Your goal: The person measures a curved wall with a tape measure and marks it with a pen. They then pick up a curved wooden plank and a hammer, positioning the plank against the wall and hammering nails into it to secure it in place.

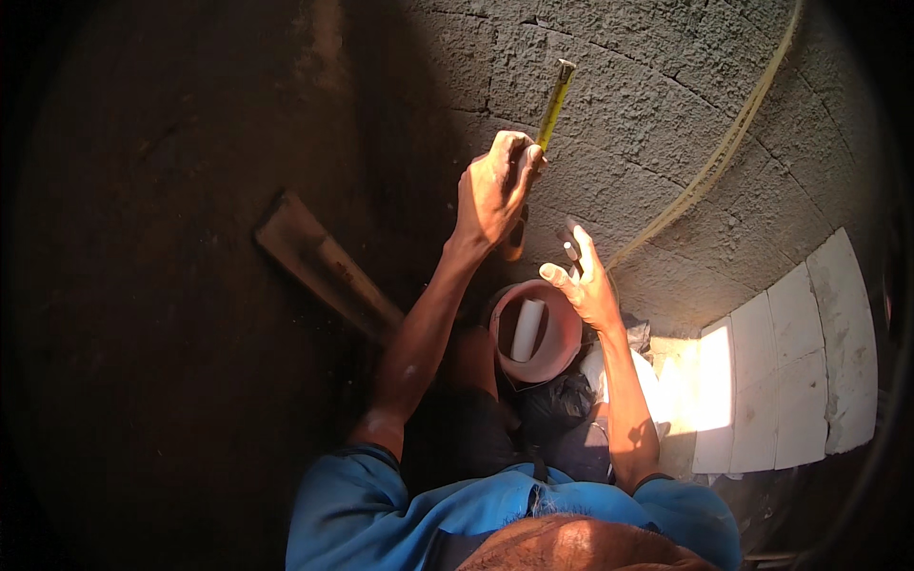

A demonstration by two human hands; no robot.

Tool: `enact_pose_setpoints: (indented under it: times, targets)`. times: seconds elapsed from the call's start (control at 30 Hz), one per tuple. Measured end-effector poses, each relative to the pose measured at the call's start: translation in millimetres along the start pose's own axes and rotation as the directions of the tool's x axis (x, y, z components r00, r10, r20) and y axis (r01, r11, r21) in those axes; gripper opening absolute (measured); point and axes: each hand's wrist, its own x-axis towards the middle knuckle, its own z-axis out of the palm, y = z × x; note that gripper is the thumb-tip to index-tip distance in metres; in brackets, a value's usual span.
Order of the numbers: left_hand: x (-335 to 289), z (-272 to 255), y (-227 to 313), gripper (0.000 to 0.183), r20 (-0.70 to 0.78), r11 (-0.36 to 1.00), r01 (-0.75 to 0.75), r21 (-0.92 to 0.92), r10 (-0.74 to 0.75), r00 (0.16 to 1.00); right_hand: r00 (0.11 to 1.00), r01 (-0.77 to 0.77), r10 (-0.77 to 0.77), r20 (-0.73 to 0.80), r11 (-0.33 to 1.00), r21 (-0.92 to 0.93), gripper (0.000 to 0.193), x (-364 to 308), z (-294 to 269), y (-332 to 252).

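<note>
My left hand (490, 195) is closed on a tape measure, whose body is mostly hidden in the fingers. Its yellow blade (554, 103) sticks out a short way, up along the rough grey wall. Lower and to the right, my right hand (592, 287) has its thumb and fingers curled round a slim stick with a white end (569, 250); I cannot make out its kind. Below the hands, a pink bucket (568, 347) holds a white cylinder (526, 330). A dark object with an orange-brown end (514, 246) shows just under my left wrist.
Rough grey masonry (628, 124) with joint lines fills the upper right, and a pale hose or cable (709, 176) curves across it. White tiles (785, 366) cover a patch on the right. A long board (324, 257) lies in shadow at left. Black plastic (557, 404) sits below the bucket.
</note>
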Motion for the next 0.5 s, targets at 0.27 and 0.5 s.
enact_pose_setpoints:
  times: [0.27, 0.5]
  targets:
    - [-143, 130, 25, 0.015, 0.135, 0.978, 0.188, 0.095, -0.200, 0.970, 0.963, -0.232, 0.269, 0.010, 0.808, 0.541, 0.043, -134, -47, 94]
    - [-202, 222, 65, 0.020, 0.548, 0.810, 0.515, -0.281, -0.305, 0.779, 0.949, -0.245, 0.287, 0.131, 0.411, 0.878, 0.032, -228, -99, 119]
